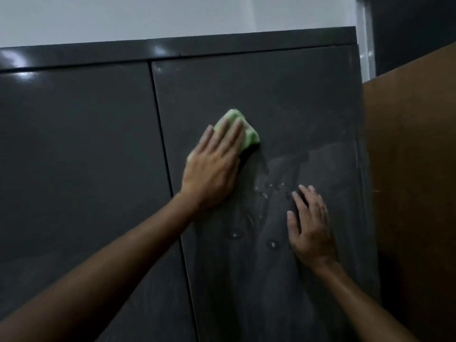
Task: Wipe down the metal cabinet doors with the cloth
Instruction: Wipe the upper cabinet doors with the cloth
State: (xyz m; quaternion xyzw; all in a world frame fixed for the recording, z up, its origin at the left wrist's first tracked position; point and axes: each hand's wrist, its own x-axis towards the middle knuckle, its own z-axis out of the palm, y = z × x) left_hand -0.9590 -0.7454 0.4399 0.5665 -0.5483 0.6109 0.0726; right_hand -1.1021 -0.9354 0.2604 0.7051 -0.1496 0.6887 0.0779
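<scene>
A brown board (409, 169) leans just beside the dark grey metal cabinet (222, 43) on its right, under a pale wall (123, 16), and nothing stands between the person and the two glossy doors. The left hand (212, 166) presses the soft green cloth (237, 127) flat against the right door (283, 99) (fingers straight, not curled), near the seam with the left door (74, 149). The right hand (309, 225) rests open-fingered lower on the same door, beside wet streaks and droplets (271, 191).

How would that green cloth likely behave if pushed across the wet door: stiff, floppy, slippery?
The green cloth looks soft and bunched under the left hand, so probably floppy and light. Droplets on the right cabinet door suggest it may slide easily.
</scene>
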